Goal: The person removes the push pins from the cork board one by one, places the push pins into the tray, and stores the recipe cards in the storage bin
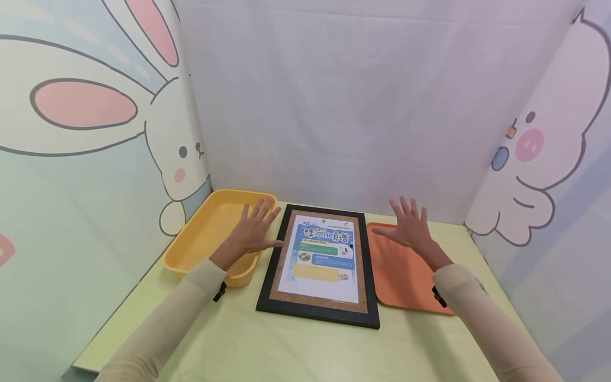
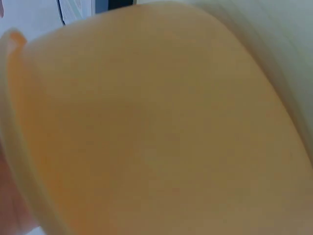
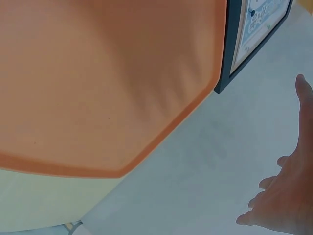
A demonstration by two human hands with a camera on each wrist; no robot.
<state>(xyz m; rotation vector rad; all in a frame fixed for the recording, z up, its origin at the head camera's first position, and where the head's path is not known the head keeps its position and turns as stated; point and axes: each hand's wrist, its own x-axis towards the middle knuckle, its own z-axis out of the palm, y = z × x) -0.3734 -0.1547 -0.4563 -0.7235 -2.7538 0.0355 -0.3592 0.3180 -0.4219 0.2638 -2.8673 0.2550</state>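
My left hand point(image 1: 253, 231) has its fingers spread over the right side of a yellow plastic basin point(image 1: 191, 239), holding nothing. Its thumb points toward a black-framed board point(image 1: 320, 313) with a printed sheet point(image 1: 305, 286) of text and small pictures inside. On the other side, my right hand point(image 1: 409, 229) spreads its fingers above a flat orange tray point(image 1: 398, 281), with nothing in its grasp. In the right wrist view the tray point(image 3: 73, 98) carries the hand's shadow. The basin's wall point(image 2: 161, 122) fills most of the left wrist view, with a bit of the left hand point(image 2: 12, 200) behind its rim.
All three things stand on a pale yellow-green table point(image 1: 267, 350). A white cloth wall point(image 1: 334, 106) rises at the table's back edge. Side panels with a cartoon rabbit point(image 1: 176, 138) and a white cartoon figure point(image 1: 549, 143) close in left and right.
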